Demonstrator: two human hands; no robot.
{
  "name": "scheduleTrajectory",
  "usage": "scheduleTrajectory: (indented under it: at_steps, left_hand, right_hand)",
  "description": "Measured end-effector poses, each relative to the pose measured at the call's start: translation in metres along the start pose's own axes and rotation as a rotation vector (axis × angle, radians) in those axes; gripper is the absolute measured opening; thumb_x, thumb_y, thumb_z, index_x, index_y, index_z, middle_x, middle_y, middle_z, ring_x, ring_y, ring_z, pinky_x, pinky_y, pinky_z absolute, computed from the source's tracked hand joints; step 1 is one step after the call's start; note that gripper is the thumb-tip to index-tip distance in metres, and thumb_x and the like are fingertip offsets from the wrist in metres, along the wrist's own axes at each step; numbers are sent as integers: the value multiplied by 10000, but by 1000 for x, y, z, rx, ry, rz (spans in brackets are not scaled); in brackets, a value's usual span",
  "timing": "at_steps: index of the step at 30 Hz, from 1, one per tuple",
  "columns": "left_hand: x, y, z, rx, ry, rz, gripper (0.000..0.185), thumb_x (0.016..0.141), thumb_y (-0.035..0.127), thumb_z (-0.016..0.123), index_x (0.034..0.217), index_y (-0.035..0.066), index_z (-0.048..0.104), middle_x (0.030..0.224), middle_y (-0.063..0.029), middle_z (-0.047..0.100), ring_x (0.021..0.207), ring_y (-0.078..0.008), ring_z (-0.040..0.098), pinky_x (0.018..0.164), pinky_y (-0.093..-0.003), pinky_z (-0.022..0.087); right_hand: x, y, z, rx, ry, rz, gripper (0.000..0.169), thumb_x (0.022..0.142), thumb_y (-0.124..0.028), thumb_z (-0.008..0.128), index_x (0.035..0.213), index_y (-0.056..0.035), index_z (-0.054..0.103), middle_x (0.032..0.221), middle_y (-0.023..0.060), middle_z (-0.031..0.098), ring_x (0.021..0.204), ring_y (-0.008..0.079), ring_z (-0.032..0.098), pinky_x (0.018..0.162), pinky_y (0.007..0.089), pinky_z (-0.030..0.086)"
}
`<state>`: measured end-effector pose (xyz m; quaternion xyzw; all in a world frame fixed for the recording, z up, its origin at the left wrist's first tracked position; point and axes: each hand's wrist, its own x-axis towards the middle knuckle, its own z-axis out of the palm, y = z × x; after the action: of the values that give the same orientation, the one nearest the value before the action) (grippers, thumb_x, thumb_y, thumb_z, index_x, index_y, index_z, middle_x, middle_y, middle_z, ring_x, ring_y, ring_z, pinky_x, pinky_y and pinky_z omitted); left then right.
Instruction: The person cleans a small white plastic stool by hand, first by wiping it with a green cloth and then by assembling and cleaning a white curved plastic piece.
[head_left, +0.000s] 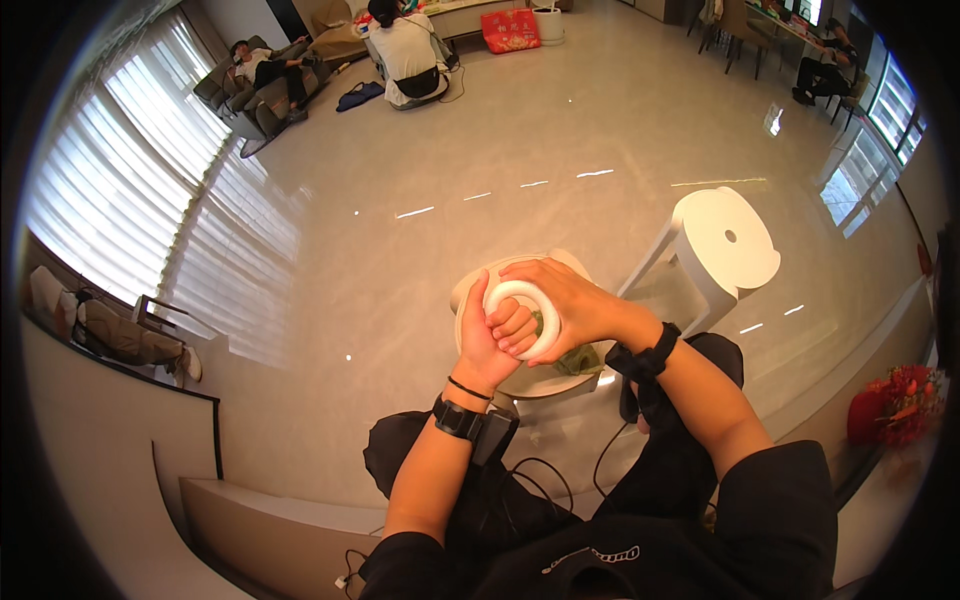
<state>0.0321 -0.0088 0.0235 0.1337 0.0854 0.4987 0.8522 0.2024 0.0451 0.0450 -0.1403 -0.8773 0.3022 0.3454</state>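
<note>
A thick white ring (550, 319) is held up between both hands, above a pale stool (536, 388) in front of my knees. My left hand (499, 334) has its fingers curled through the ring's opening, with the thumb up along the outer left side. My right hand (574, 304) wraps the ring's upper and right outside, its fingertips over the top and the thumb below. Behind the ring, a green thing (580, 361) that looks like cloth or film lies on the stool seat. Its far part is hidden by the hands.
A white stool (720, 247) with a hole in its seat stands at the right. Black cables (541, 480) hang by my legs. A red flower arrangement (892, 409) is at the far right. People sit farther off: one on a recliner (259, 94), others near tables.
</note>
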Motion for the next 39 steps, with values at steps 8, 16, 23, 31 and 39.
scheduleTrajectory:
  at_steps: [8, 16, 23, 31, 39]
  left_hand:
    - [3, -2, -6, 42, 11, 1, 611, 995, 475, 345, 470, 175, 255, 469, 20, 253, 410, -109, 265, 374, -241, 241]
    - [1, -3, 0, 52, 102, 10, 572, 996, 421, 354, 488, 172, 276, 485, 20, 271, 389, -100, 285, 359, -228, 252]
    - [2, 0, -7, 79, 3, 2, 590, 1008, 428, 366, 481, 197, 237, 440, 41, 222, 340, -93, 228, 336, -232, 204]
    - [2, -1, 0, 101, 123, 15, 604, 1022, 472, 302, 491, 201, 202, 399, 40, 218, 297, -95, 233, 307, -232, 218]
    - [0, 1, 4, 133, 175, 17, 599, 1022, 451, 313, 490, 202, 195, 395, 44, 205, 292, -93, 221, 301, -232, 211]
  right_hand:
    - [1, -4, 0, -3, -5, 4, 873, 498, -275, 882, 1256, -79, 494, 1221, 111, 556, 1152, 327, 515, 997, 426, 396]
    - [0, -2, 1, -16, 7, 0, 883, 496, -271, 882, 1265, -82, 492, 1230, 107, 556, 1159, 325, 513, 1005, 433, 389]
    - [1, -4, 0, -18, 5, -17, 914, 502, -291, 886, 1291, -91, 471, 1254, 113, 542, 1171, 327, 502, 1009, 440, 381]
    - [-2, -2, 1, -22, -20, 11, 936, 513, -302, 885, 1315, -97, 447, 1286, 120, 515, 1179, 338, 488, 1013, 435, 377]
    - [-4, 0, 4, -30, -22, 31, 947, 525, -310, 882, 1333, -102, 434, 1293, 114, 510, 1189, 336, 473, 1015, 431, 375]
